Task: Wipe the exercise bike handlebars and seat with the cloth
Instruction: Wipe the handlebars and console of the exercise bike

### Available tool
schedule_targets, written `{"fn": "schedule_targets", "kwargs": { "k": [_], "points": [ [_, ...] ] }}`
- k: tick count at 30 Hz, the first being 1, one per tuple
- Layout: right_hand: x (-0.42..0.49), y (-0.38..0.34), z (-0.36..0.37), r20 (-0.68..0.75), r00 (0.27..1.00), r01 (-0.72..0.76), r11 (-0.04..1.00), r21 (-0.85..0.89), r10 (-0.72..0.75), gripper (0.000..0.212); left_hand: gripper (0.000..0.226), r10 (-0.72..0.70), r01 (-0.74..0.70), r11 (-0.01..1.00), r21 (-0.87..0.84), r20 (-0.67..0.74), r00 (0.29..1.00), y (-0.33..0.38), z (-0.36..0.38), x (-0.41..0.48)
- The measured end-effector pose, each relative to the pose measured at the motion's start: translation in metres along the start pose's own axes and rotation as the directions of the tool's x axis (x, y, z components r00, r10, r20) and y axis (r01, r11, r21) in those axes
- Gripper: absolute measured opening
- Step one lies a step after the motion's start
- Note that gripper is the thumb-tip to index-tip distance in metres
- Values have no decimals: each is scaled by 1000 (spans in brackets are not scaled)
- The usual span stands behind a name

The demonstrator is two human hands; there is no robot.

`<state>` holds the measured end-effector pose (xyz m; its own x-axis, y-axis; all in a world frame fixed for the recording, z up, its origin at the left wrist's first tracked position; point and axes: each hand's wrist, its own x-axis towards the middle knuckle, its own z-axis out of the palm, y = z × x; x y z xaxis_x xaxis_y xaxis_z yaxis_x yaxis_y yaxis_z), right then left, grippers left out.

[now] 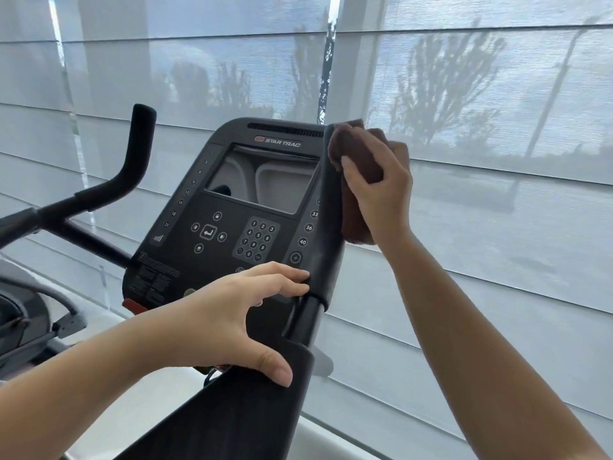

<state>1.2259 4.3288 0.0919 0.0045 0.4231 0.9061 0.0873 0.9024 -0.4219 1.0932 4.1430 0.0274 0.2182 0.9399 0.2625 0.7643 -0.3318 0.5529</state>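
My right hand [378, 190] is closed around the cloth [356, 194], pressing it against the outer side of the right handlebar [326, 234] near its upper end. The cloth is a dull reddish brown, soft and bunched; part of it pokes up above my fingers near the tip of the bar, and a longer fold hangs below my palm alongside the bar. My thumb lies across the front of the cloth, pointing toward the bar.

The right handlebar is a black, matte upright grip that rises beside the right edge of the console [232, 207]. A faint pale haze shows on its lower section. Below the grip, a thinner black tube runs down into a broad dark cover.

My left hand [229, 313] holds nothing; it is spread open, with the fingertips resting at the lower right corner of the console, just beside the base of the grip, and the thumb lying on the dark cover below.

The console is black, with a glossy screen, a number keypad, and the lettering "STAR TRAC" across the top. The left handlebar [132, 161] stands well apart on the far side of it, black and bent upward at its end. Behind everything hang pale window blinds [497, 94], with tree shapes showing through.
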Motion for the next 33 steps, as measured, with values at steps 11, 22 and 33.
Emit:
{"fn": "schedule_targets", "kwargs": {
  "k": [11, 22, 33],
  "points": [
    [-54, 4, -20, 140, 990, -32, 999, -3, 32, 37, 80, 16, -16, 998, -56, -10, 1000, -1, 3, 0],
    [-96, -23, -32, 402, 912, -8, 985, -169, 77, 33, 74, 47, -47, 998, -47, -4, 999, -7, -2, -7],
    [-23, -51, -4, 463, 883, 220, 805, -551, 76, 35, 54, 95, -69, 974, -218, 114, 989, -26, -6, -13]
  ]
}}
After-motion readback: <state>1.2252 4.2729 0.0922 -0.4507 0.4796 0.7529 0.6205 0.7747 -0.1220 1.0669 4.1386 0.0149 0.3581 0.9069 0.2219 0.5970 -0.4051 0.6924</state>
